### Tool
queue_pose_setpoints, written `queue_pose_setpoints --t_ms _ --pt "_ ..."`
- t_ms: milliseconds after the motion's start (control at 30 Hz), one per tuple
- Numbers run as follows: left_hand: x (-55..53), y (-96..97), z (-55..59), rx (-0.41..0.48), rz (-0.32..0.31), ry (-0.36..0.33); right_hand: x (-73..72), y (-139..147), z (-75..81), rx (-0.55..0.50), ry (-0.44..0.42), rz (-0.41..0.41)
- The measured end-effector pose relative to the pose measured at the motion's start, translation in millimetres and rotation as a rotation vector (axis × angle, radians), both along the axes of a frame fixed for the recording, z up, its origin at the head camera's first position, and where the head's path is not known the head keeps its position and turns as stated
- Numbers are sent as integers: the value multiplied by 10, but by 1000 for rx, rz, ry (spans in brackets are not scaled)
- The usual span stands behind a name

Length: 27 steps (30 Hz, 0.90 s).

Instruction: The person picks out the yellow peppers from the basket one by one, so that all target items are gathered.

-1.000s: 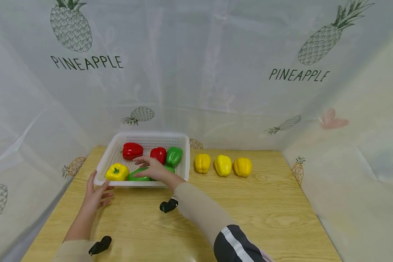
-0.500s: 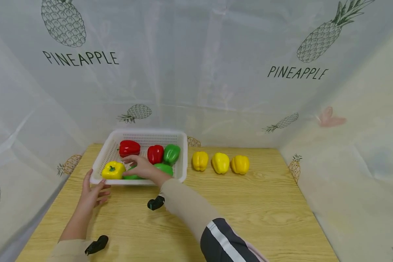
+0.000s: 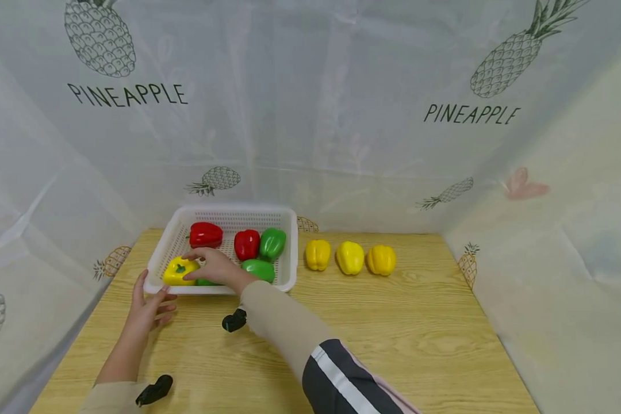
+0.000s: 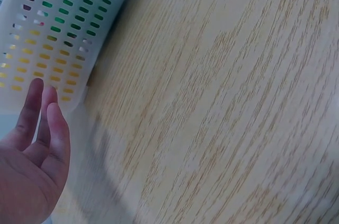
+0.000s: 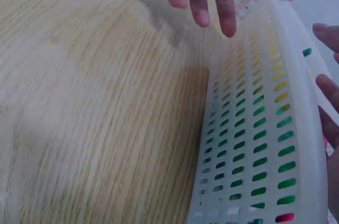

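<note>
A white perforated basket (image 3: 291, 275) stands at the back left of the wooden table. My left hand (image 3: 144, 310) touches its near left corner, one finger over the rim and the others straight outside the wall. Over the near side reaches my right hand (image 3: 217, 268), thumb and fingers spread at the right side of a yellow bell pepper (image 3: 172, 273) with a green stem. Beneath that hand lies a green bell pepper (image 3: 205, 282), mostly hidden. In the right wrist view, fingers (image 5: 329, 89) of the right hand show beyond the rim, apart from one another.
Also in the basket are two red bell peppers (image 3: 205, 234) and two more green ones (image 3: 259, 269). Right of it, three yellow bell peppers (image 3: 350, 257) stand in a row on the table (image 3: 393, 333). A pineapple-print sheet (image 3: 310, 115) hangs behind and at the sides.
My right hand has moved left inside the basket, from above the green pepper to the yellow one, uncovering more of the right-hand green pepper. The left hand stays at the corner.
</note>
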<state>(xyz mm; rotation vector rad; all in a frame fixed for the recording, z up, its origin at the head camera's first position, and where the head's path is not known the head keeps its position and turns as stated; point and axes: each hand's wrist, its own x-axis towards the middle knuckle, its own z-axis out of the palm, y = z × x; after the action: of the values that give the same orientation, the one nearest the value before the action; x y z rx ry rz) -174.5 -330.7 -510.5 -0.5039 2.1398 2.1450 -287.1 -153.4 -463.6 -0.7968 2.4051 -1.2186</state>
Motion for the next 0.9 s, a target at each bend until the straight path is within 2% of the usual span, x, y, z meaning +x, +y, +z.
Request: queue_pose_setpoints --t_ms 233,433,567,900 --pt "-20 3 -26 12 4 6 -50 -84 -32 141 114 -19" --pt "-15 -5 -28 21 3 11 -76 -155 -55 217 160 -42" --pt "-19 -11 -32 22 1 28 -80 -178 -66 238 170 -58" --pt "-31 -27 -57 18 -6 52 -146 -218 -78 199 156 -88"
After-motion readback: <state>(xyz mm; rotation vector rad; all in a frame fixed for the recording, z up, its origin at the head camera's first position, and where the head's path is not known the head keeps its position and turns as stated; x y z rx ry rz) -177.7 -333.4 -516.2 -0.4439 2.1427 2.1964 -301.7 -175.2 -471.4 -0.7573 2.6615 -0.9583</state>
